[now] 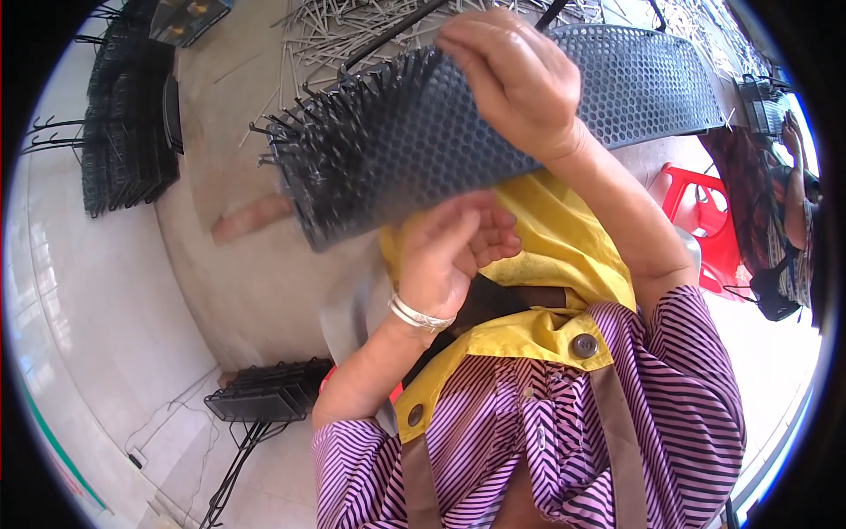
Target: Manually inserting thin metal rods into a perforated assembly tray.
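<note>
Bright overall, strongest at the right rim, where it burns out to white; streaky reflections on the pale surface (53, 300) at left, faint sheen on the right hand (520, 84), dark perforated panel (652, 84) smeared toward its left end (right half crisper), outer edges bowing into black vignetting.

Dark perforated panel (432, 128), prongs (330, 145) leftward

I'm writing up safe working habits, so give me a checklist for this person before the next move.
1. Left hand clear of the black prongs: ok, apart from them.
2. Right hand empty: cannot tell, fingers curled above the perforated black panel.
3. Panel steady: cannot tell, its support is hidden.
4. Bracelet off: not ok, on the left wrist.
5. Loose rods off the panel: ok, heaped beyond it.
</note>
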